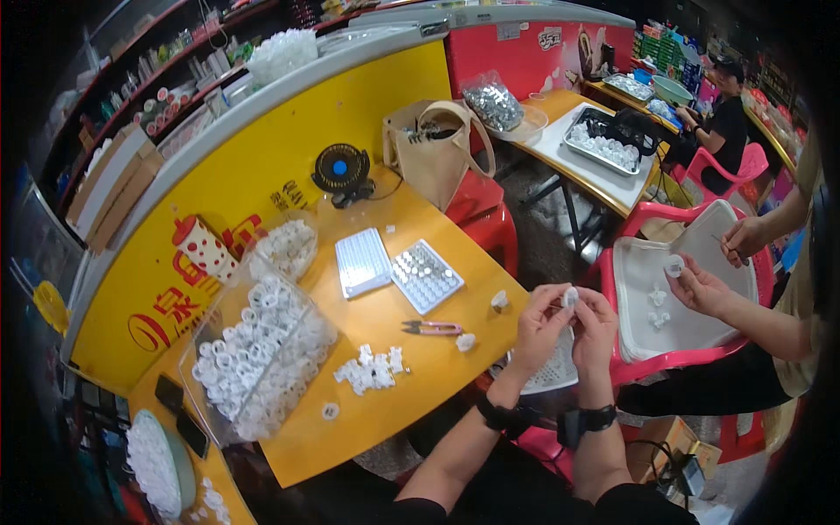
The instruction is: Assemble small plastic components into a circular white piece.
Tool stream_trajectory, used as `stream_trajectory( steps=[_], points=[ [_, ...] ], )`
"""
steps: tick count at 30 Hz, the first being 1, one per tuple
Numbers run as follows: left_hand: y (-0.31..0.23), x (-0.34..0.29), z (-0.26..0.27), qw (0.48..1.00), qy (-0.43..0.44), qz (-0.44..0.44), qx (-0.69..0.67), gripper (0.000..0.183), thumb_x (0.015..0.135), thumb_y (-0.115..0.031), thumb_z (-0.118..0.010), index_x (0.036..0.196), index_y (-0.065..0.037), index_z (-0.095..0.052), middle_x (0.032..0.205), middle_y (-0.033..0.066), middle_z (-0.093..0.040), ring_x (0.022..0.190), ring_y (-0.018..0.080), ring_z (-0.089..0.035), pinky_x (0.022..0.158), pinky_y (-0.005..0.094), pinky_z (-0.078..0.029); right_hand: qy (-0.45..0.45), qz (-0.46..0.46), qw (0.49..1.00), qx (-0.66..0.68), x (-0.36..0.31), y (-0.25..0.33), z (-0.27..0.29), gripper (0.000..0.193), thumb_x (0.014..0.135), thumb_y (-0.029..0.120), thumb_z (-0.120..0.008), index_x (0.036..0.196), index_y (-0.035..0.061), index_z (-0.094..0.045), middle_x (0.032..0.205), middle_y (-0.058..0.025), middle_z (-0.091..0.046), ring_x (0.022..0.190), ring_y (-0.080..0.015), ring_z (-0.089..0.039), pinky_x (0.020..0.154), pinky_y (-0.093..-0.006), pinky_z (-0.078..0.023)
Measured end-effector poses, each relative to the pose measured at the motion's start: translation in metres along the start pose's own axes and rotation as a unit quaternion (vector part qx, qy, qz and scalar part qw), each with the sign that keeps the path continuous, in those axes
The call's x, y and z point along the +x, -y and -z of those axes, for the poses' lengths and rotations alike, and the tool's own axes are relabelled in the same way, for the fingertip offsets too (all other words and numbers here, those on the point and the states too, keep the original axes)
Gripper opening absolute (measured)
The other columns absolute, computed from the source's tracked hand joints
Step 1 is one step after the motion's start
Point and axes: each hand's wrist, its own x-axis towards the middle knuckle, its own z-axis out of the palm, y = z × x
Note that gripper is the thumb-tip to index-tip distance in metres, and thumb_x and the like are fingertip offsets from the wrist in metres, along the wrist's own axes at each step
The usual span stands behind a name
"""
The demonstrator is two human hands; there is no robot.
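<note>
Both my hands are raised beyond the right edge of the yellow table, fingertips together. Between them is a small round white plastic part [570, 296]. My left hand [538, 328] pinches it from one side and my right hand [595, 322] from the other. Fingers hide much of it. On the table nearby lie similar white parts, one at the corner [500, 300] and another [465, 342] beside pink-handled thread snips [432, 328]. A loose heap of flat white pieces [369, 369] sits left of the snips. Below my hands is a white perforated basket [553, 372].
A clear bin [254, 367] full of white parts stands at left. Two white trays [363, 262] [427, 276], one holding metal discs, lie behind the snips, near a small black fan [342, 171]. At right, another person's hands [700, 284] hold a white part over a pink chair [626, 359].
</note>
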Motion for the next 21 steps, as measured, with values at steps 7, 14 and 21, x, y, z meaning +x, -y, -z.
stream_trajectory(
  steps=[7, 14, 21],
  points=[
    [-0.015, -0.034, 0.011, 0.989, -0.031, 0.104, -0.102, 0.036, 0.084, 0.006, -0.061, 0.12, 0.002, -0.057, 0.108, 0.0051, -0.062, 0.099, 0.0113, -0.059, 0.087, 0.0254, -0.048, -0.172, 0.093, 0.974, -0.118, 0.006, 0.034, -0.022, 0.032, 0.092, 0.009, -0.057, 0.122, 0.0, -0.055, 0.11, -0.0086, -0.062, 0.091, -0.01, -0.056, 0.079, -0.025, -0.046],
    [-0.051, -0.043, 0.039, 0.99, -0.043, 0.106, -0.087, 0.033, 0.088, 0.003, -0.055, 0.121, 0.005, -0.056, 0.11, 0.0126, -0.064, 0.093, 0.0175, -0.064, 0.08, 0.0283, -0.051, 0.012, 0.365, 0.896, -0.255, -0.035, 0.083, -0.056, 0.01, 0.089, 0.002, -0.055, 0.09, -0.0027, -0.064, 0.074, -0.0058, -0.06, 0.064, -0.0134, -0.054, 0.059, -0.0266, -0.043],
    [-0.067, -0.038, 0.028, 0.987, -0.004, 0.082, -0.136, 0.037, 0.091, -0.001, -0.054, 0.127, 0.005, -0.051, 0.113, 0.0152, -0.062, 0.095, 0.0204, -0.064, 0.081, 0.0287, -0.05, 0.203, 0.391, 0.811, -0.385, -0.041, 0.096, -0.042, 0.02, 0.078, 0.015, -0.066, 0.088, -0.0026, -0.065, 0.068, -0.011, -0.057, 0.058, -0.0281, -0.054, 0.051, -0.036, -0.041]
  ],
)
